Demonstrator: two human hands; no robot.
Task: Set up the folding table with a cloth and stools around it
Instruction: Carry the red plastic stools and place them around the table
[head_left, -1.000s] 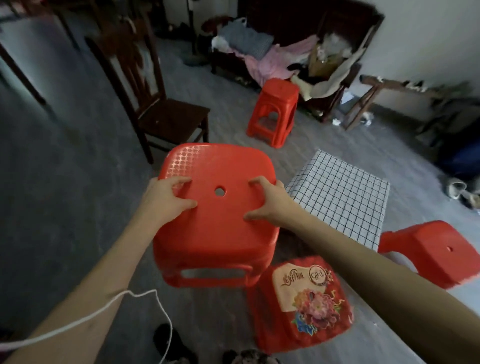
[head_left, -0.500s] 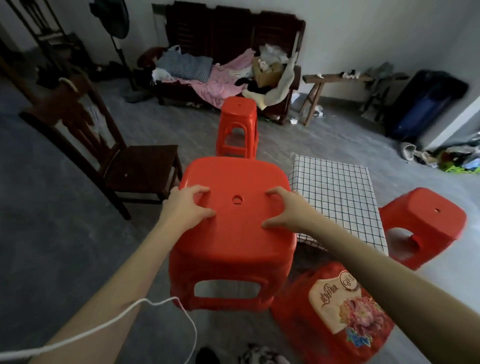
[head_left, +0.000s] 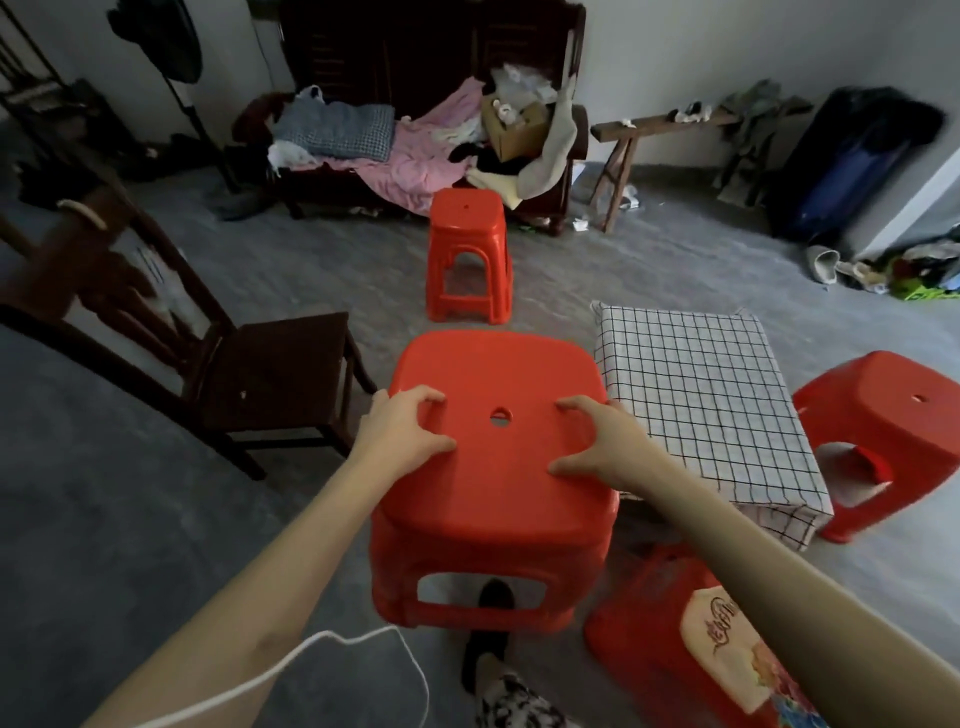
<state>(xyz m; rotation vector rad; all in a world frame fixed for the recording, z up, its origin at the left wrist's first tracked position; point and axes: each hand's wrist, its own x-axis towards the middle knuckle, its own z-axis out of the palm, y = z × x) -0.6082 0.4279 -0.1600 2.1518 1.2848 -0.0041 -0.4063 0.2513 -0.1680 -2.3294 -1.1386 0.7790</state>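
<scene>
A red plastic stool (head_left: 493, 499) with a hole in its seat is right in front of me. My left hand (head_left: 402, 434) and my right hand (head_left: 597, 447) lie on the seat either side of the hole, with curled fingers and thumbs clamping it. Just right of this stool stands the low table, covered by a black-and-white checked cloth (head_left: 696, 395). A second red stool (head_left: 878, 410) stands at the table's right side. A taller red stool (head_left: 467, 249) stands beyond, on the grey floor.
A dark wooden chair (head_left: 270, 374) stands close on the left. A red item with a flower print (head_left: 701, 649) lies at the lower right. My foot (head_left: 493, 654) is under the stool. A sofa piled with clothes (head_left: 415, 145), a wooden bench (head_left: 649, 130) and a blue suitcase (head_left: 852, 166) line the far wall.
The stool under my hands has come closer to the table's left edge, and my view has lifted toward the far wall. Both hands keep the same hold.
</scene>
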